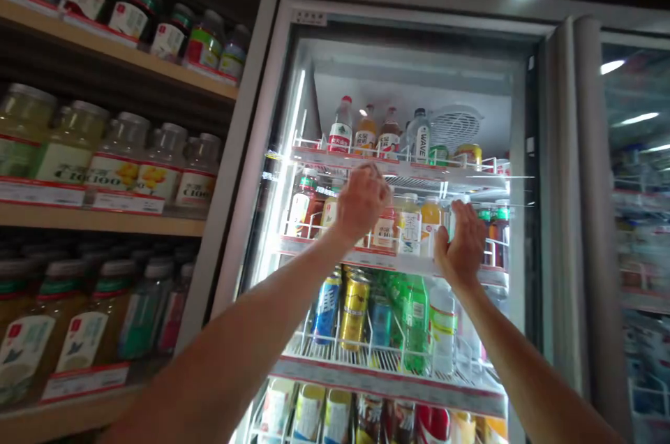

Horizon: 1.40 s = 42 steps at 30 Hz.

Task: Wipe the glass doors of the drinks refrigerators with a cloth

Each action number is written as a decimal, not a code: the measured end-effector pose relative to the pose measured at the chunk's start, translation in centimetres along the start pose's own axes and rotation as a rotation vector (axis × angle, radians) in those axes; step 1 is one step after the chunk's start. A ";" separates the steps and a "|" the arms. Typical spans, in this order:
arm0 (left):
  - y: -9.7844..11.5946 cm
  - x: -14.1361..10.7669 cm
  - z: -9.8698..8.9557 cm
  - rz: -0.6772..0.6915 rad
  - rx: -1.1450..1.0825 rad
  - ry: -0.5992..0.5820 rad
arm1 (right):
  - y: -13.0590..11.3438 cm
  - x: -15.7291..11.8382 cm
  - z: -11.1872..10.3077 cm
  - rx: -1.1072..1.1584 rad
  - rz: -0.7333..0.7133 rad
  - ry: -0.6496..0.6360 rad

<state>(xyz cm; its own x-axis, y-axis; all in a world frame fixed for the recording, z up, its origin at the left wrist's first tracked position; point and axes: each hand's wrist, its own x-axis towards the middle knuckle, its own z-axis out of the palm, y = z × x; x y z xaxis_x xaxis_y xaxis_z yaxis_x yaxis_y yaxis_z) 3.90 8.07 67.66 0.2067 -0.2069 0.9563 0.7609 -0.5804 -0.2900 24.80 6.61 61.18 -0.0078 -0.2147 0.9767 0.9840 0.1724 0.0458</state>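
A: What's that big cooler (440, 74) showing?
B: The second shelf down (377, 260) is holding a row of bottles (409, 227). The left hand (362, 201) and right hand (465, 243) are hovering in front, can't say if they're touching.
A: Gripping anything?
B: Left's looking curled, can't make out what, if anything, is inside. Right's looking spread and bare.
A: Closest bottle?
B: The orange bottle (431, 215) is standing upright on that shelf between both hands, just left of the right one, so that hand's sitting nearer.

Bottles (416, 322) and cans (354, 311) on fridge shelves (387, 379)
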 end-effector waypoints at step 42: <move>-3.7 -2.4 -0.9 -0.201 0.145 -0.027 | 0.2 -0.2 0.0 -0.090 0.032 -0.105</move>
<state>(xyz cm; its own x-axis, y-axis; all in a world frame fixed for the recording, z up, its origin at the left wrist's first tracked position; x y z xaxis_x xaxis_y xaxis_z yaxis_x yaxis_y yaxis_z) 0.03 10.03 66.45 0.0569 -0.0767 0.9954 0.8684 -0.4882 -0.0873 24.97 6.70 60.96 0.0097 -0.1080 0.9941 0.9960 0.0894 0.0000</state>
